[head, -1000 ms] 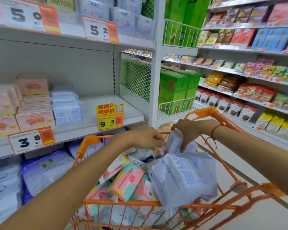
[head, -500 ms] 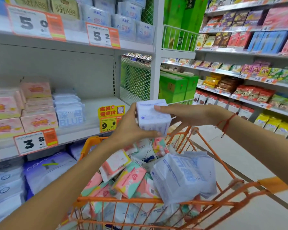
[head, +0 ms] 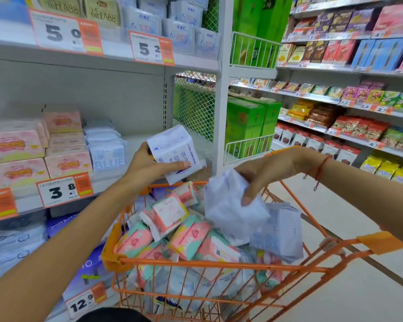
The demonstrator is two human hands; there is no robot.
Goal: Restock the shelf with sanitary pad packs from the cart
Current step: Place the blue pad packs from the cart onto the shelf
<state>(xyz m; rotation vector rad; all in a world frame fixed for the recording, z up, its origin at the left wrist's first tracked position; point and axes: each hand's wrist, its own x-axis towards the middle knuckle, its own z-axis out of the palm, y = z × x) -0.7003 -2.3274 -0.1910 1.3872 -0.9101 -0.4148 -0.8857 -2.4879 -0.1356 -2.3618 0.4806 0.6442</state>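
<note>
Nearest us, the orange wire shopping cart [head: 219, 266] is heaped with soft plastic pad packs, pink-and-teal ones [head: 189, 240] toward seven o'clock and pale blue-white ones toward four o'clock. Above the heap, our right hand [head: 268, 173] has its grip curled over a crumpled white-and-lilac soft pack [head: 230, 205], fingers pressed into its top, the pack lifted slightly but its lower edge touching the pile. Further out, at eleven o'clock from the cart, our left hand [head: 149, 168] grips a small white square pack with blue print [head: 175, 152], thumb across its front and fingers behind, held up clear of the cart and in front of the middle white metal shelf [head: 135, 145]. We judge the step in hand to be carrying packs from cart to shelf. The next move seems to call for setting the left pack into the bare stretch just right of the stacked pale blue "BLUE" packs [head: 107, 154], upright and face forward, then bringing the right one after it.
</note>
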